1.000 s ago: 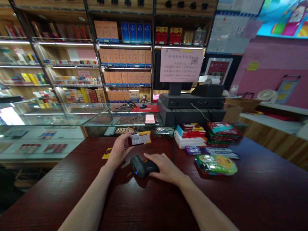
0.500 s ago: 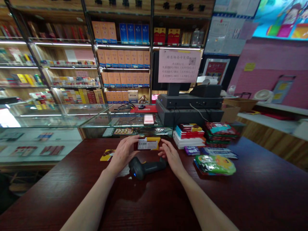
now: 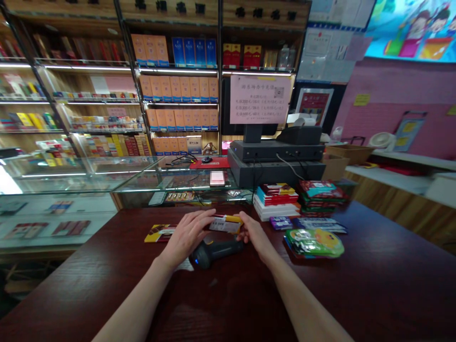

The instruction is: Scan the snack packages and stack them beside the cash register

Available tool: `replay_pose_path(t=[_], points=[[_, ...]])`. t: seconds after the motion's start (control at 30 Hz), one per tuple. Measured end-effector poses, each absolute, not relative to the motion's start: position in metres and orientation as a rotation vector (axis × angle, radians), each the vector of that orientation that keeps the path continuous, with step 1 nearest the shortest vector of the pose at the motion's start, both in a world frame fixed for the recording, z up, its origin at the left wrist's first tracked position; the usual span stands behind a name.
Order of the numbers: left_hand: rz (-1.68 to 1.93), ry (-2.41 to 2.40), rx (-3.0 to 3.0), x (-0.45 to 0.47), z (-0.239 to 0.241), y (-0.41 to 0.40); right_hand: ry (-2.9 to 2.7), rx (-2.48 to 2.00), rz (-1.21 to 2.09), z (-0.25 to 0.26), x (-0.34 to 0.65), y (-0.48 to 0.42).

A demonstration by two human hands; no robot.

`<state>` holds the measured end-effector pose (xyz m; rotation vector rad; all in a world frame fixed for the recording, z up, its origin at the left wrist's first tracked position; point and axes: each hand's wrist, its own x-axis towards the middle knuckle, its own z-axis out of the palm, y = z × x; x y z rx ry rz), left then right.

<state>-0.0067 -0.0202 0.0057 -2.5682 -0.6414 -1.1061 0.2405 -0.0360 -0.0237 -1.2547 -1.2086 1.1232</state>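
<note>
A chocolate bar (image 3: pixel 225 225) in a yellow, red and white wrapper is held up between both hands, its barcode side facing me. My left hand (image 3: pixel 189 237) grips the bar's left end, fingers over the top edge, hiding that end. At the opposite end, my right hand (image 3: pixel 253 233) pinches the corner with curled fingers. Just below the bar lies a dark handheld barcode scanner (image 3: pixel 219 251) with a lit blue light, head to the left. Another yellow-wrapped chocolate bar (image 3: pixel 156 233) rests on the counter behind my left hand, partly covered by it.
On the dark counter (image 3: pixel 107 294), right of my hands, are stacked chocolate boxes (image 3: pixel 276 206), dark red snack packs (image 3: pixel 320 197), purple bars (image 3: pixel 280 223) and a green snack bag (image 3: pixel 314 243). Behind stand a glass case (image 3: pixel 171 178) and a cash register (image 3: pixel 278 164).
The chocolate bar has shifted slightly right and down, and now slants a little. My left hand has moved right with it, uncovering more of the bar on the counter. The view turned slightly.
</note>
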Motion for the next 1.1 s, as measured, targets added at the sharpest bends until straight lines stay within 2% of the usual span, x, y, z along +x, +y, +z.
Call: replay_pose_path(t=[0.23,0.4,0.67,0.83,1.1], points=[[-1.111,-0.653,-2.564,-0.007,0.002,-0.012,-1.105,-1.155,1.230,-0.026,0.239,-0.036],[-1.279,-0.815,-2.636,-0.003,0.007,-0.007,-0.983,-1.087,1.276,-0.021,0.241,-0.035],[-1.871,-1.415,-2.924,0.018,0.017,-0.012,-1.014,-1.104,1.036,-0.004,0.256,-0.034],[-1.872,-1.430,-3.021,0.039,0.018,-0.012,-1.070,-1.120,0.883,0.007,0.268,-0.042],[-2.066,-1.458,-2.941,0.078,0.016,-0.003,-1.191,-1.126,0.798,0.019,0.302,-0.054]])
